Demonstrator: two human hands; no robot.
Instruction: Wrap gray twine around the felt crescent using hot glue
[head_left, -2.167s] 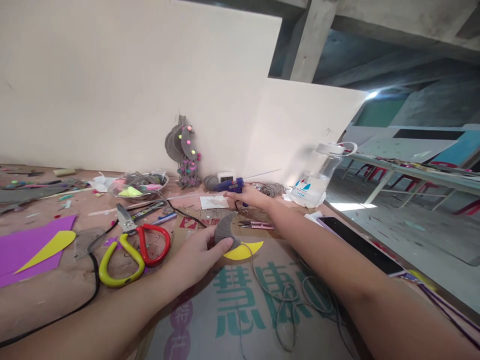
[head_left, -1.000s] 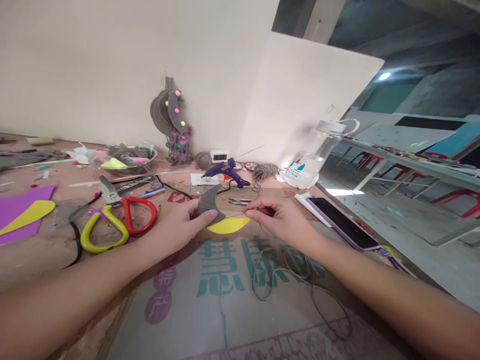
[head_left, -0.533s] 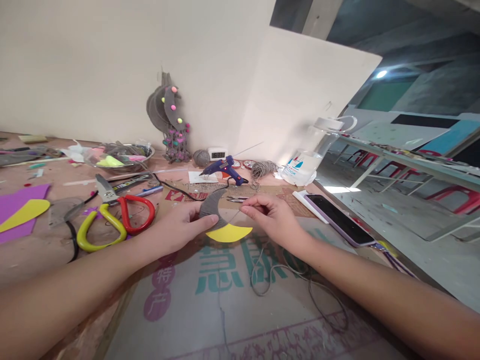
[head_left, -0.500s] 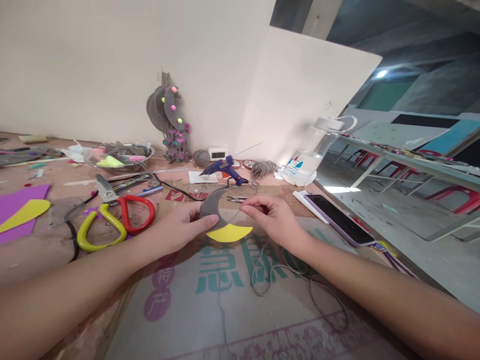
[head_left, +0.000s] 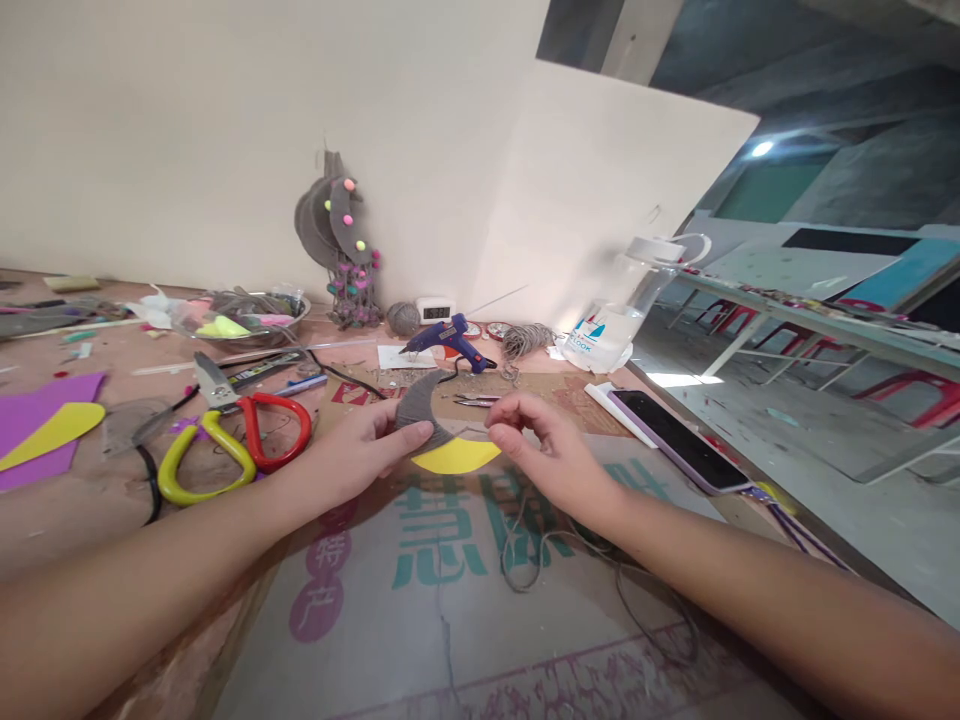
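A crescent (head_left: 416, 415) wrapped in grey yarn is held in the left hand (head_left: 367, 440), thumb closed firmly on its face and fingers tucked behind, above a printed cardboard sheet (head_left: 360, 640). Its yellow end (head_left: 459, 458) is exposed, and the wrapping is judged only partly done. The glue gun (head_left: 454, 343), gripped by the right hand (head_left: 553, 452) two seconds earlier, is now left standing beyond the crescent. The right thumb and forefinger, pinched on a taut strand half a second ago, are now seen slightly parted just right of the crescent; whether yarn is kept between them cannot be told. Loose yarn (head_left: 517, 588) is spread nearer the camera than the crescent.

To the crescent's left, scissors (head_left: 220, 388) and a purple sheet (head_left: 37, 415) are laid out on the littered surface. Beyond it, a pompom-dotted ornament (head_left: 346, 222) is propped against a white panel (head_left: 420, 120). To its right are set a phone (head_left: 675, 435) and, farther back, a water bottle (head_left: 607, 315). Well behind, another table (head_left: 840, 325) is flanked by red stools (head_left: 911, 400) in a bare concrete room.
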